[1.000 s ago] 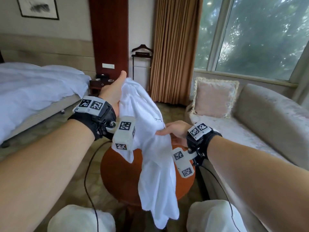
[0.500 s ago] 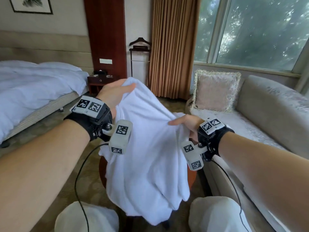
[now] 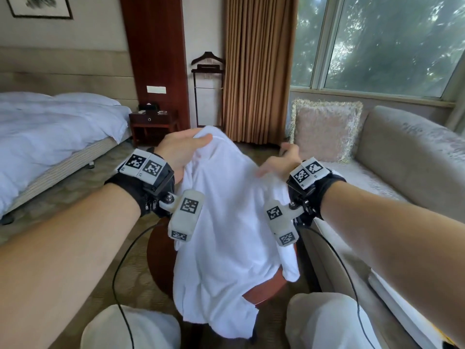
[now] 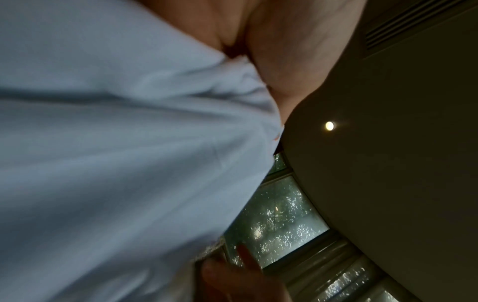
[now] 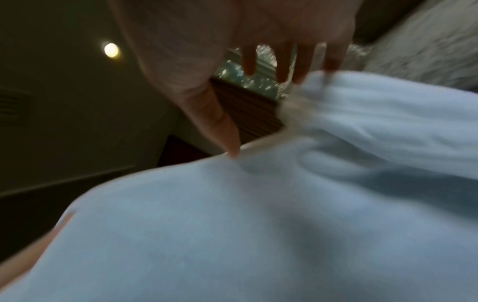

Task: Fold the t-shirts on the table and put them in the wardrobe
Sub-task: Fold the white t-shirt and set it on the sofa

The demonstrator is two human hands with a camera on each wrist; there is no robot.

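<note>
A white t-shirt (image 3: 226,222) hangs in the air over the round wooden table (image 3: 161,260), with its lower hem draped past the table's front edge. My left hand (image 3: 198,139) grips the shirt's top left part, and the left wrist view shows the t-shirt (image 4: 116,163) bunched against the palm. My right hand (image 3: 281,159) hovers at the top right with spread, straight fingers. In the right wrist view only the thumb (image 5: 229,143) touches the t-shirt (image 5: 258,224). That hand is blurred.
A bed (image 3: 50,137) stands at the left, with a dark nightstand (image 3: 153,122) and a valet stand (image 3: 207,91) behind the table. The sofa (image 3: 402,159) with a fringed cushion (image 3: 324,129) is close on the right. My knees (image 3: 130,328) and the wrist cables (image 3: 118,273) are below.
The bunched shirt has spread wide between my hands. My right hand, which held the shirt's edge, has opened its fingers. My left hand keeps its hold.
</note>
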